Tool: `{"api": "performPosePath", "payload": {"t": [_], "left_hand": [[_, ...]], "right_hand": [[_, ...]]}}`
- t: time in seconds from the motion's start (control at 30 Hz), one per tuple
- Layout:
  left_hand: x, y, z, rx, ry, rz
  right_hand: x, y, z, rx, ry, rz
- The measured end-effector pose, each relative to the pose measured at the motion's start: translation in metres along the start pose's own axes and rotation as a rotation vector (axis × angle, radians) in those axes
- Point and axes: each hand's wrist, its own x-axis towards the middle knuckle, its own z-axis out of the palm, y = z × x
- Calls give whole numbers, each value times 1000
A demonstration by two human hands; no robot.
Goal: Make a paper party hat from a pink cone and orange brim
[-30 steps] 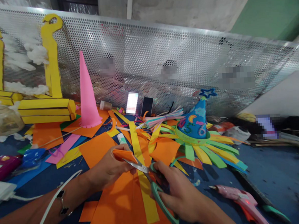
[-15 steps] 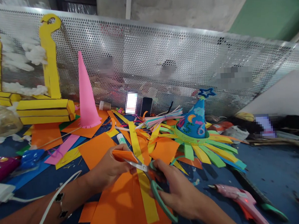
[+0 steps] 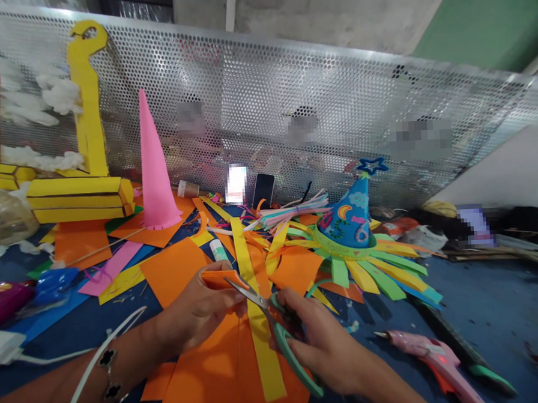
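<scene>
My left hand [image 3: 194, 310] pinches a small orange paper piece [image 3: 216, 280] above the blue table. My right hand [image 3: 324, 343] grips green-handled scissors [image 3: 276, 333], whose steel blades point up-left into that orange piece. Under both hands lie orange sheets [image 3: 215, 373] and a long yellow paper strip [image 3: 257, 322]. A white cord [image 3: 97, 361] crosses my left wrist.
A pink paper cone [image 3: 154, 165] and yellow cardboard stands [image 3: 83, 193] sit back left. A blue decorated cone hat [image 3: 353, 218] with a green and yellow fringe stands to the right. A pink glue gun [image 3: 433, 361] lies at front right. A perforated metal panel [image 3: 291, 104] closes the back.
The scissor blades have advanced slightly into the orange piece. Both hands stay almost where they were; the view has shifted a little.
</scene>
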Motion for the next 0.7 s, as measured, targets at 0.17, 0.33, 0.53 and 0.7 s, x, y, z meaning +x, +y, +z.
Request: {"api": "performPosePath", "payload": {"t": [0.17, 0.33, 0.53, 0.7], "left_hand": [[3, -10, -5, 114, -21, -2], [-2, -5, 2, 81, -43, -13], [-3, -6, 7, -61, 11, -69], [0, -8, 12, -127, 112, -65]], "right_hand": [[-1, -2, 1, -46, 20, 6], [-1, -5, 0, -21, -1, 14], [1, 0, 1, 95, 2, 32], [2, 7, 5, 224, -5, 37]]}}
